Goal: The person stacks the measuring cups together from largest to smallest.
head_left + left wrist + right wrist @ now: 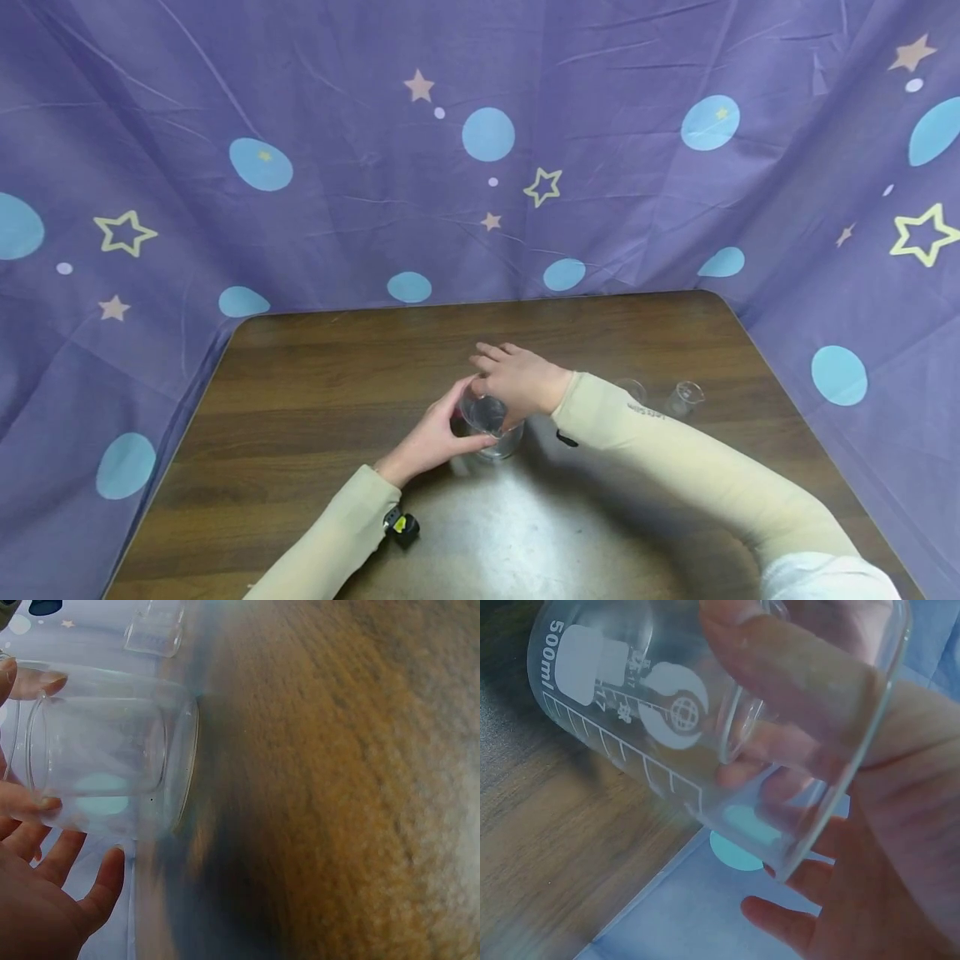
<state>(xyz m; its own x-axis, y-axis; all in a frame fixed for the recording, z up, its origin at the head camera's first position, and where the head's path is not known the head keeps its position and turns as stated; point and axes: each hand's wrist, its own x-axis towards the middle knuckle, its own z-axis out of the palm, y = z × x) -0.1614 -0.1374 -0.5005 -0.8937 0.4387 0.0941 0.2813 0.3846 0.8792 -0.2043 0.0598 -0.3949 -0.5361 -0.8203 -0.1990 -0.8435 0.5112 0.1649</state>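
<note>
A large clear glass beaker (660,697) with white scale marks and "500ml" stands near the middle of the table, as the head view shows. Inside it, seen through the wall, sits a smaller clear beaker (105,746). My left hand (431,433) grips the large beaker from the left, thumb on the near side and fingers on the far side. From above and the right, my right hand (517,379) reaches over the rim; thumb and fingers pinch the smaller beaker inside. Some right fingers stay outside the large beaker. Glass reflections blur the exact finger contacts.
A small beaker (684,398) stands on the wooden table (315,392) at the right. Another glass vessel (630,389) is partly hidden behind my right sleeve. A purple patterned curtain (337,167) encloses the back and sides.
</note>
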